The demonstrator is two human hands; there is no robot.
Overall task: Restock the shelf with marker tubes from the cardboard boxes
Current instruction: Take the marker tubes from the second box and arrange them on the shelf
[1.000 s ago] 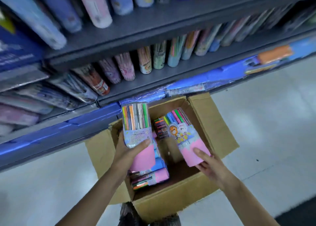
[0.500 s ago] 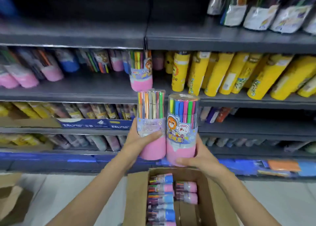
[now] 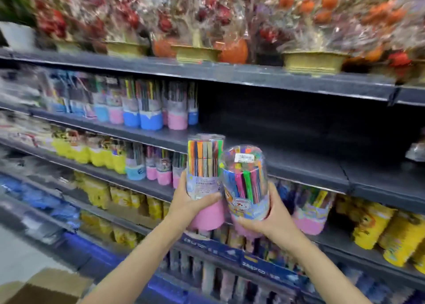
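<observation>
**Two tubes raised toward the gap**

Carrying step. Left hand [image 3: 186, 208] wrapped round an upright marker tube [image 3: 204, 184]; right hand [image 3: 273, 221] gripping a second tube [image 3: 247, 186], tilted, touching the first. Both held before the dark shelf [image 3: 299, 165]. Next, probably: lift onto the bare stretch beside the shelved tubes [image 3: 147, 107], pink bases down.

You face a dark shelf [image 3: 287, 165]: marker tubes [image 3: 147, 110] stand along its left end, its right part bare. Potted ornaments [image 3: 312, 61] line the top shelf [image 3: 230, 73].
</observation>
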